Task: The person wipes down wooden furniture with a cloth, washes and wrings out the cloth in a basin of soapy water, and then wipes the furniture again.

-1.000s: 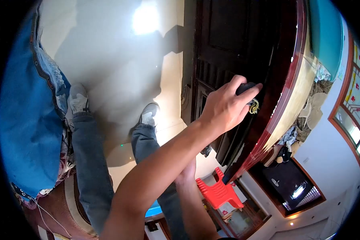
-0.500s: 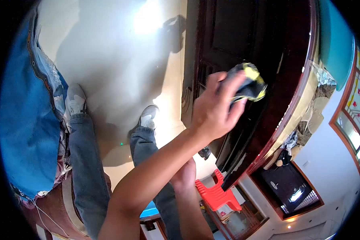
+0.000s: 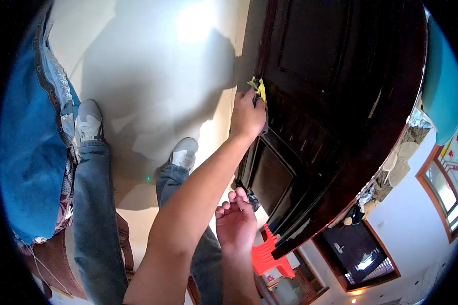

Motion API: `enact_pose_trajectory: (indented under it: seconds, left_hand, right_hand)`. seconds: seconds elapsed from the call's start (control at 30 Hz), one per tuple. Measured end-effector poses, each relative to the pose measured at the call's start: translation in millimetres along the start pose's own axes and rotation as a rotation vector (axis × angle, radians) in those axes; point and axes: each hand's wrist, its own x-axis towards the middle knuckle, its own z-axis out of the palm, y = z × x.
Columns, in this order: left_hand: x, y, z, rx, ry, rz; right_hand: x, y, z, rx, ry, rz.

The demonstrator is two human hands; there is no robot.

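Note:
A dark cloth with yellow parts [image 3: 259, 90] is gripped in my left hand [image 3: 249, 117], whose fingers are closed round it. This hand is at the near edge of a dark wooden cabinet [image 3: 310, 107], where its front meets the pale floor side. Lower down, my right hand [image 3: 236, 223] is palm up with its fingers loosely bent and apart, holding nothing. It lies beside a black plastic-like bundle [image 3: 252, 200], partly hidden behind the fingers.
Pale floor [image 3: 152, 91] lies left of the cabinet, with my two shoes [image 3: 184, 152] on it. A blue cloth cover [image 3: 30, 137] hangs at the far left. Below the cabinet stands a red plastic stool [image 3: 269, 256]. A teal object [image 3: 442, 81] is at the upper right.
My left hand has moved left with the cloth, from the cabinet's dark surface to its edge. My right hand, earlier mostly hidden behind the left arm, now shows its palm.

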Motion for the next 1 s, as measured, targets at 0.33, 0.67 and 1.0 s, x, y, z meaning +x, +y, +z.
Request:
enact_pose_trajectory:
  seconds: [0.33, 0.67, 1.0]
  left_hand:
    - [-120, 95, -26, -0.151, -0.137, 0.541]
    - [-151, 93, -33, -0.234, -0.341, 0.552]
    - [-82, 115, -32, -0.151, -0.081, 0.632]
  right_hand:
    - [-9, 18, 0, -0.081, 0.061, -0.023]
    - [3, 29, -20, -0.142, -0.003, 0.049]
    - [-13, 31, -3, -0.061, 0.005, 0.041]
